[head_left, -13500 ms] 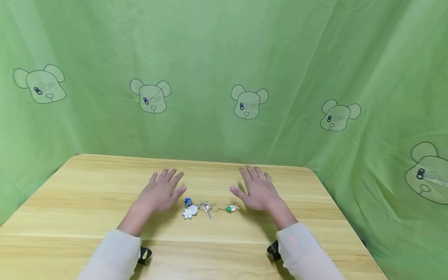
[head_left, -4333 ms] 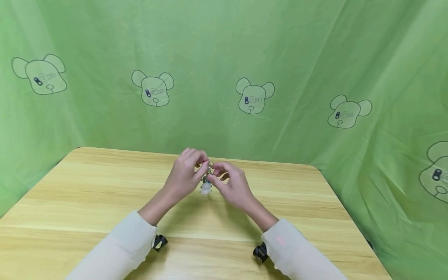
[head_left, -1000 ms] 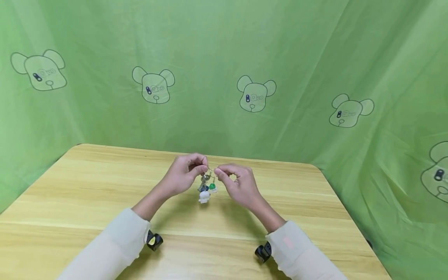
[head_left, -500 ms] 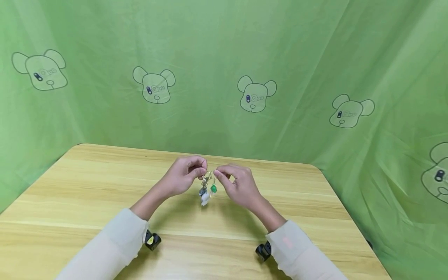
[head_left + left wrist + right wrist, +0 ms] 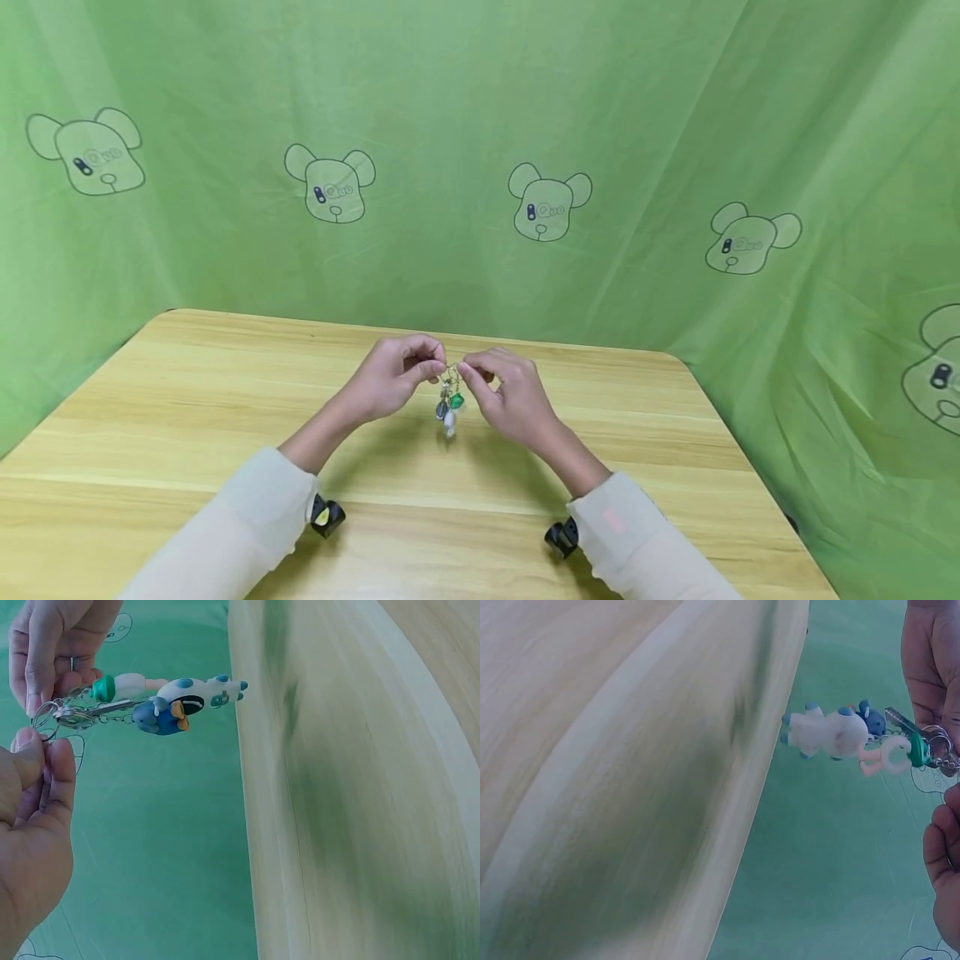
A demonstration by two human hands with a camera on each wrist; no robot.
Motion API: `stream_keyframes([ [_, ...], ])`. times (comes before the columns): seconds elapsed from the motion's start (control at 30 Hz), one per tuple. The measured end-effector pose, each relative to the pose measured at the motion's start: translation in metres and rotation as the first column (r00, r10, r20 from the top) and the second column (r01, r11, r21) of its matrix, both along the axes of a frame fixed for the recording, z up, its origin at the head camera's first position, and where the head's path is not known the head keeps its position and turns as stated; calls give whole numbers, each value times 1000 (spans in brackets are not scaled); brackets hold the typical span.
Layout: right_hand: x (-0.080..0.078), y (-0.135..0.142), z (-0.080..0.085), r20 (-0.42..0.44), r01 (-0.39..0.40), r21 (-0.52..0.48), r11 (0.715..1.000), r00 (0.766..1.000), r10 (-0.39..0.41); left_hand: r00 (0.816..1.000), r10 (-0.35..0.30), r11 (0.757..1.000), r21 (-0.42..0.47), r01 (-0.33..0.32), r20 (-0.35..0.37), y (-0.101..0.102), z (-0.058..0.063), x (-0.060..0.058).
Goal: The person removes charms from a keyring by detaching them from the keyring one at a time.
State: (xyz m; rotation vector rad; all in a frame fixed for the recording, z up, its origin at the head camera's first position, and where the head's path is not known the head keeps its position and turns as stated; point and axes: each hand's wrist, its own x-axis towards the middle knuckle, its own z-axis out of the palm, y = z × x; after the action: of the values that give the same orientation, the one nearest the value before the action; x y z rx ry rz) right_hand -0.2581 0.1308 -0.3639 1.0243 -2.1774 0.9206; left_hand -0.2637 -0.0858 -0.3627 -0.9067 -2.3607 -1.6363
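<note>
Both hands hold one bunch of keys above the table. In the head view my left hand [image 5: 393, 379] pinches a metal key ring [image 5: 46, 714] between thumb and fingers. My right hand [image 5: 510, 396] pinches at the ring's other side, fingertips close to the left ones. From the rings hang silver keys [image 5: 105, 710] and three small figure charms on chains. One charm is a white figure with blue spots [image 5: 214, 693]; another is a blue figure [image 5: 159, 718]. The third charm, with a green top [image 5: 917, 750] and white ring-shaped body, hangs on the right side. Fingertips hide part of the rings.
A light wooden table [image 5: 225, 400] lies under the hands, its far edge just beyond them. Green cloth [image 5: 450, 167] with printed bear heads hangs behind and at both sides. A black wrist camera [image 5: 327, 515] sits under the left cuff, another camera [image 5: 561, 539] under the right.
Earlier the key bunch lay on the table between flat, open hands; both hands then lifted it. Over the last second the hands barely move, while the hanging charms swing and turn slightly right.
</note>
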Motion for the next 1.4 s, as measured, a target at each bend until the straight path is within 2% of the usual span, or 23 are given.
stream_keyframes([
  [0.2,0,-1,0,101,3,-49,999,995,2,1000,17,999,45,-17,5,0,-2,-3],
  [0.4,0,-1,2,142,-11,-89,996,990,23,990,139,988,59,-141,22,0,-5,-2],
  [0.6,1,-1,5,152,-11,-115,993,988,29,973,223,972,58,-226,54,-1,-2,7],
  [0.77,1,-1,7,166,-7,-121,993,986,27,980,198,980,21,-199,22,0,-3,14],
  [0.9,2,-2,7,165,-17,-129,991,986,39,988,153,988,9,-153,-14,1,-6,16],
  [1.07,1,-3,7,156,-33,-125,992,986,53,993,114,993,2,-114,-17,2,-8,16],
  [1.27,2,-3,9,169,-26,-142,990,984,50,993,116,993,3,-116,-10,6,-7,16],
  [1.4,2,-4,8,178,-24,-156,988,983,51,991,126,992,13,-126,-33,10,-6,15],
])
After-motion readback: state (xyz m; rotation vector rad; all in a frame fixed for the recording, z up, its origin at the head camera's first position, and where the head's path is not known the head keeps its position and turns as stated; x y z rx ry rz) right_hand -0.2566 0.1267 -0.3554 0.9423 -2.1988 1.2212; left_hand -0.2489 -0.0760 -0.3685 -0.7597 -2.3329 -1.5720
